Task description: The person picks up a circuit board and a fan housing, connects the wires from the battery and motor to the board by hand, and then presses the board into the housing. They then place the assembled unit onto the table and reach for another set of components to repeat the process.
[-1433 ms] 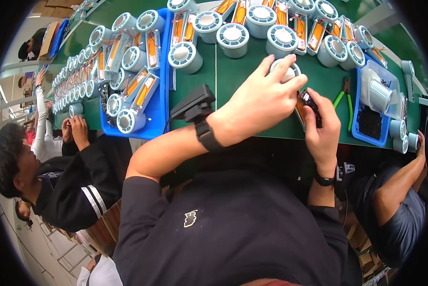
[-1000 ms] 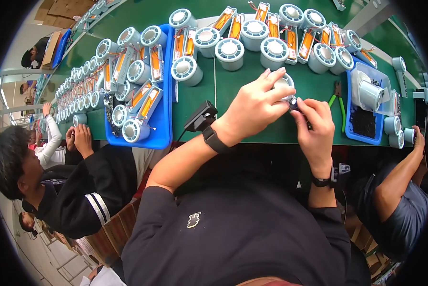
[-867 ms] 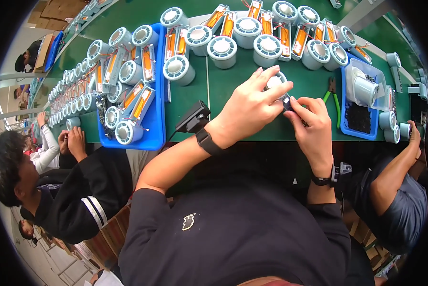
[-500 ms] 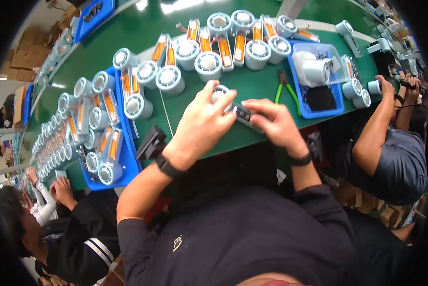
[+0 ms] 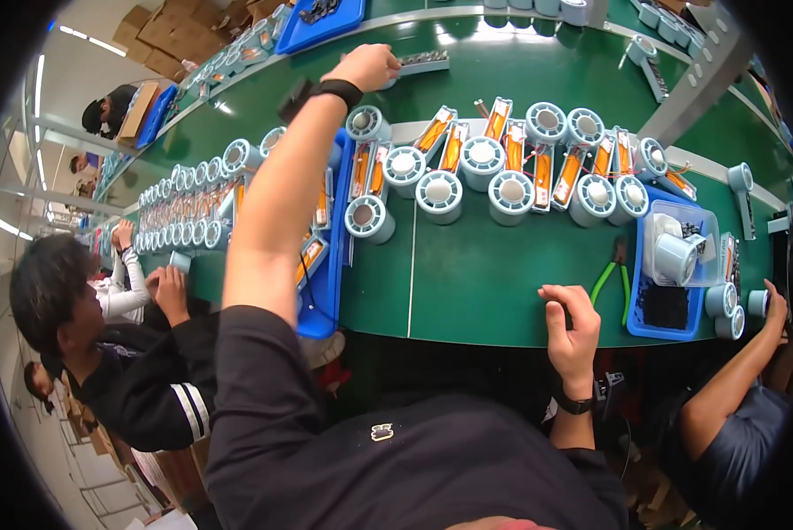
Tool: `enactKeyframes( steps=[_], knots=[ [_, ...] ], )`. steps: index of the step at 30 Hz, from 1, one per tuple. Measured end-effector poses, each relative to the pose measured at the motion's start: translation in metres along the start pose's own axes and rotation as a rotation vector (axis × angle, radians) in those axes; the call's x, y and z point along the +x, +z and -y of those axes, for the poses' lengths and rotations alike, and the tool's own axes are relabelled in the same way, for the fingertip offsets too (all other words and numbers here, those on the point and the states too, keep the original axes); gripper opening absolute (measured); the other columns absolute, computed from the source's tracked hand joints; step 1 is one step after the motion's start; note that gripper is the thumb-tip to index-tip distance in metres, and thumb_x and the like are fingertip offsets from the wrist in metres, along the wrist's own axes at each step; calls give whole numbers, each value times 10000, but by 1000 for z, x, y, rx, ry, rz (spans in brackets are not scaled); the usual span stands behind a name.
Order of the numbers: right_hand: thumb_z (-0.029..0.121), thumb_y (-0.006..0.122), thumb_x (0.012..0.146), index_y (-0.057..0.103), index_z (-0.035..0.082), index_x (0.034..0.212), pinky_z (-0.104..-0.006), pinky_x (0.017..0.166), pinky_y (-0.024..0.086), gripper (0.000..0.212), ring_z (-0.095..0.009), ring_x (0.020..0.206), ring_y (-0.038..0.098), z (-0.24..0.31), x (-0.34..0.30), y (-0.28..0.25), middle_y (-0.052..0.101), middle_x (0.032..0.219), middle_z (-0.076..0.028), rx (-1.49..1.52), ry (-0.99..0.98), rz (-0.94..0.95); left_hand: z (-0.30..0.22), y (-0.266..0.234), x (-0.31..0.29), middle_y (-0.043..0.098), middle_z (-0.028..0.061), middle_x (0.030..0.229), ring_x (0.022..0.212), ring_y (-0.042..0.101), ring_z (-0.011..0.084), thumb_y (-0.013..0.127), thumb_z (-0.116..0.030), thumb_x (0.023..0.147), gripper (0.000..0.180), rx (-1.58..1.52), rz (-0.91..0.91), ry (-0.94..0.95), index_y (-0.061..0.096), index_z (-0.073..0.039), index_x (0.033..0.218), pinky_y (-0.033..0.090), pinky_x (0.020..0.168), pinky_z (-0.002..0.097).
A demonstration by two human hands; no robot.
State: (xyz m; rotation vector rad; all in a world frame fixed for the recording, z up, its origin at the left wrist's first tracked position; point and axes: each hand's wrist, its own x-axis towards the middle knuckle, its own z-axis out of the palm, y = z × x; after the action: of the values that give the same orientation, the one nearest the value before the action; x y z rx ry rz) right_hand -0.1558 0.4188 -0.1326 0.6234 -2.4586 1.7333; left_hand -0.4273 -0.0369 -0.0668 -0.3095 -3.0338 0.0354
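Note:
My left hand point(image 5: 370, 67) reaches across the green table to its far side, fingers closed at the round end of a light-blue handled housing point(image 5: 425, 62). The housing's handle points right, with dark parts showing along its open side. The hand covers most of its round head. My right hand point(image 5: 575, 334) hovers at the near table edge, fingers loosely bent and apart, holding nothing visible. Green-handled pliers point(image 5: 615, 281) lie to its right. Beyond it stand several light-blue housings point(image 5: 511, 196) with round vented heads and orange-wrapped parts in their handles.
A blue tray point(image 5: 697, 311) at right holds small black pieces and a clear tub point(image 5: 710, 221) with a housing in it. Another blue tray point(image 5: 333, 296) with housings lies under my left arm. Co-workers sit at both sides. A grey metal post point(image 5: 692, 84) rises at back right.
Both hands were together on the housing near the table edge. My left hand has carried it to the far side; my right hand has let go and moved apart. The view has shifted too.

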Motion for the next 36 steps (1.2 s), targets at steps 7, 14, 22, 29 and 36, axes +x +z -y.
enactKeyframes(
  steps=[7,14,22,29,36],
  knots=[
    [67,668,957,711,-15,1021,-344,804,536,112,-265,902,684,1,-2,1,736,948,-120,-7,29,-22,-36,-115,-119,612,208,1417,1268,602,383,756,-345,889,478,-70,302,-197,701,-135,1315,452,1112,427],
    [-5,650,933,709,-18,1006,-336,789,534,95,-253,879,684,5,-4,3,727,929,-118,-20,20,-34,34,-110,-247,616,186,1399,1299,570,343,749,-401,894,628,327,-12,-374,591,-149,1447,484,1065,414],
    [-35,653,912,711,-15,995,-338,784,535,104,-257,865,685,4,-8,5,726,918,-119,-60,-15,-63,68,-99,-271,725,89,1132,953,700,186,798,-207,902,397,-505,-287,-473,714,-76,1267,575,830,315],
    [-33,646,921,709,-23,1009,-312,749,525,108,-232,830,675,2,-3,5,718,909,-116,-63,-39,-68,-69,-159,-302,727,100,1142,989,702,173,804,-92,882,351,-410,-932,-448,725,30,1201,591,763,301],
    [-33,641,926,715,-18,1027,-297,721,522,126,-204,808,675,5,-3,5,716,918,-113,-85,-32,-64,-281,-41,-217,685,120,1222,908,719,244,868,-145,787,489,-628,-224,69,718,-44,1241,594,726,337]
  ],
)
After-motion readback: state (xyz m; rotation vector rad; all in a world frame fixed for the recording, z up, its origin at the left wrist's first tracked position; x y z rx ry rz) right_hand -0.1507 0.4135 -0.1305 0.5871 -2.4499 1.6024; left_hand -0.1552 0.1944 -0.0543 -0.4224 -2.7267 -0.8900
